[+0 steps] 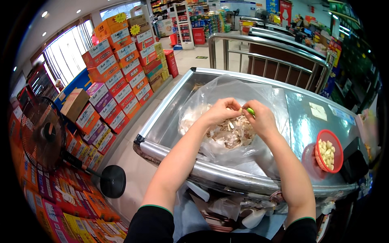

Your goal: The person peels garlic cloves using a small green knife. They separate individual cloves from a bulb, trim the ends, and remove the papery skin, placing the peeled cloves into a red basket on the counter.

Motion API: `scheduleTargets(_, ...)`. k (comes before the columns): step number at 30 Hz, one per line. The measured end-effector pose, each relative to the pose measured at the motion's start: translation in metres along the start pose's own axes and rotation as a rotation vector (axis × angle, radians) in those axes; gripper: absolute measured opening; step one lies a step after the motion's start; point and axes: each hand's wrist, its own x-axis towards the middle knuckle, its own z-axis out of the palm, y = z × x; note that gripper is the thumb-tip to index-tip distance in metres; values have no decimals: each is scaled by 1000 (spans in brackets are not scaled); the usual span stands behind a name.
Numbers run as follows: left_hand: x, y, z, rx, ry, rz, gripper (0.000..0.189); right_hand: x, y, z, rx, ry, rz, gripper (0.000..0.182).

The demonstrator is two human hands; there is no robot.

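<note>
Both my hands meet above an open clear plastic bag (194, 103) that holds garlic skins and stalk scraps (232, 133). Between the fingertips of my left hand (225, 107) is a small pale garlic clove (240, 110). My right hand (258, 117) holds a small tool with a bright green handle (250, 111), close against the clove; its blade is mostly hidden by the fingers. To the right, a red plastic basket (339, 145) holds many peeled garlic cloves (326, 153).
The bag lies in the recessed part of a metal checkout counter (167, 106). A black object (355, 161) stands beyond the basket. Steel railings (267, 41) rise behind the counter. Stacked cartons (121, 85) and a black standing fan (44, 133) are at the left.
</note>
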Motion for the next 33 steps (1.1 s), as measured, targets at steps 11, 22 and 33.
scheduleTargets(11,-1,0,2,-47,2,1,19,-1,-4,4,-31,46,18,11)
scheduleTargets(22,-5,6,-5,-115,55,0,22,0,-2,5,-29,37,38,11)
scheduleTargets(33,-3,1,-2,29,8,4,15,-1,-3,6,-35,-14,14,11)
